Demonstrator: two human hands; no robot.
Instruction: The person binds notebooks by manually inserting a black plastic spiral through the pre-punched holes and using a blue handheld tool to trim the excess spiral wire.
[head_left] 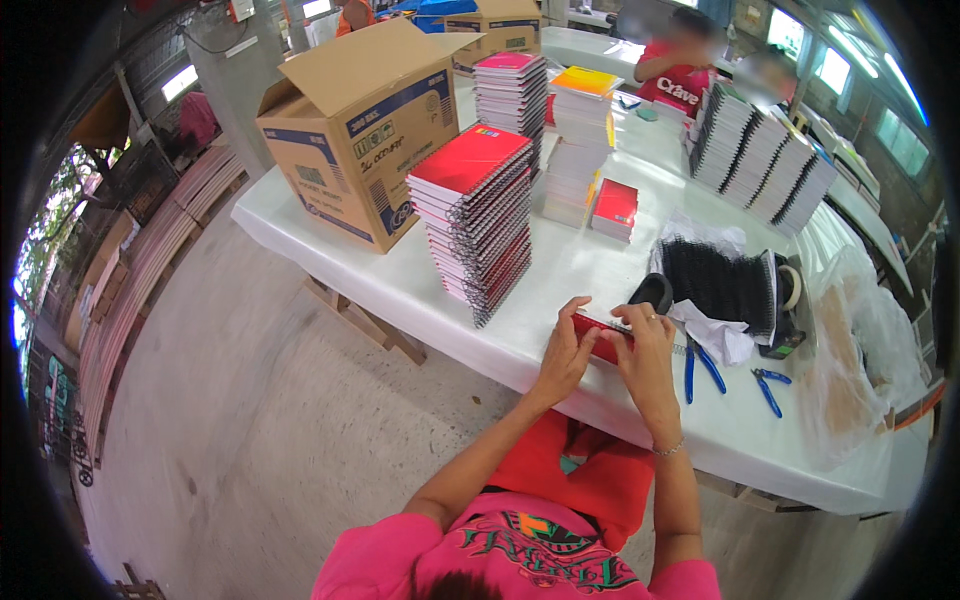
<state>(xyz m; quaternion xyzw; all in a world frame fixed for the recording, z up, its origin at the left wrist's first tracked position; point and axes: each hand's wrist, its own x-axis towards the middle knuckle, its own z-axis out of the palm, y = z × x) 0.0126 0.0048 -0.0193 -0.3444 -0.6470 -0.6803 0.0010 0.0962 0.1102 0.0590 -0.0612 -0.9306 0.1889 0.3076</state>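
Observation:
At the table's front edge I hold a small red notebook (600, 343) tilted up between both hands. My left hand (566, 358) is closed on its left end, the thumb pressed against the cover. My right hand (647, 362) grips the right end, fingers bent over the top edge. A thin wire spiral seems to stick out past the right hand; its detail is too small to tell. Beside that hand lie blue-handled pliers (704, 370) and, farther right, small blue-handled cutters (771, 390). Left of my hands rises a tall stack of red spiral notebooks (475, 215).
Black binding spirals (715, 285), crumpled white paper (722, 335) and a tape roll (790, 287) lie at right, near a clear plastic bag (865, 340). An open cardboard box (360, 150) stands at left. More notebook stacks (760, 155) stand farther back, near a person in red (680, 75).

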